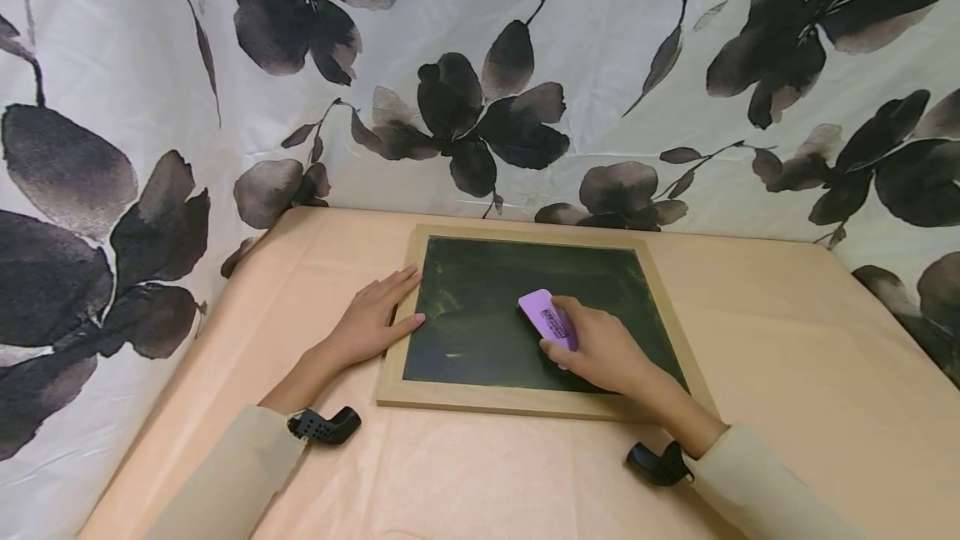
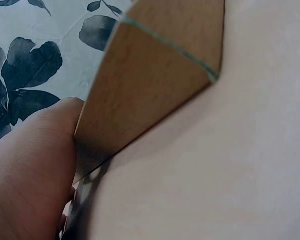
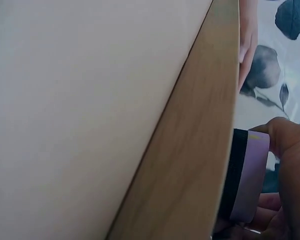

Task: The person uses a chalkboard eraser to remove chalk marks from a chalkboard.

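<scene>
A small blackboard (image 1: 480,290) in a light wooden frame (image 1: 525,408) lies flat on the table, with faint yellowish chalk smears on its left part and upper right corner. My right hand (image 1: 603,348) grips a purple eraser (image 1: 549,317) between thumb and fingers, its dark felt side against the board right of the middle. In the right wrist view the eraser (image 3: 252,175) shows its purple top and black felt layer. My left hand (image 1: 371,315) rests with extended fingers on the frame's left edge, thumb tip at the board's surface.
A peach-coloured cover (image 1: 795,340) spreads over the table around the board. Behind and to the left hangs a white cloth (image 1: 637,40) with dark flowers. Black wrist cameras (image 1: 326,426) sit on both wrists, below beige sleeves (image 1: 232,473).
</scene>
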A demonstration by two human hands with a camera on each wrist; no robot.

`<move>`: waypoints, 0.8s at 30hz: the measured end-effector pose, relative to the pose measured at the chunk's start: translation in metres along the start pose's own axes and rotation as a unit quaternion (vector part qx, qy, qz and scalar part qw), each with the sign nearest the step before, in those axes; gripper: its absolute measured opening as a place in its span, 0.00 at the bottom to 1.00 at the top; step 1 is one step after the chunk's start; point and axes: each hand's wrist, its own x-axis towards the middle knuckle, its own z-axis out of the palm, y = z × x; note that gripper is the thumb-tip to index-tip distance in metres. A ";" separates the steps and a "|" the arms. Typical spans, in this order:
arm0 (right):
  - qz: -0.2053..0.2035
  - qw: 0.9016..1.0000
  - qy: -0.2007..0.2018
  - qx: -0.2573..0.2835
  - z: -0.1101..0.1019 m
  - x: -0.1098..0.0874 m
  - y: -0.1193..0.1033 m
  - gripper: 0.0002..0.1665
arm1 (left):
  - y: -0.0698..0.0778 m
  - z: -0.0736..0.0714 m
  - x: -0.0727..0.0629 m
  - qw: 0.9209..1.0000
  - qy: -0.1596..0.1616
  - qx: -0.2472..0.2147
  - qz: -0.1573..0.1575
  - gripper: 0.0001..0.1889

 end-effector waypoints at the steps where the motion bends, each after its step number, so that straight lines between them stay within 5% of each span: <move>1: -0.004 1.000 -0.003 -0.001 0.001 0.002 -0.003 0.39 | 0.000 0.000 0.000 1.000 0.000 0.001 0.000 0.36; 24: -0.120 0.990 -0.071 0.020 0.025 0.024 -0.065 0.39 | -0.002 0.001 -0.002 1.000 0.009 0.003 0.008 0.36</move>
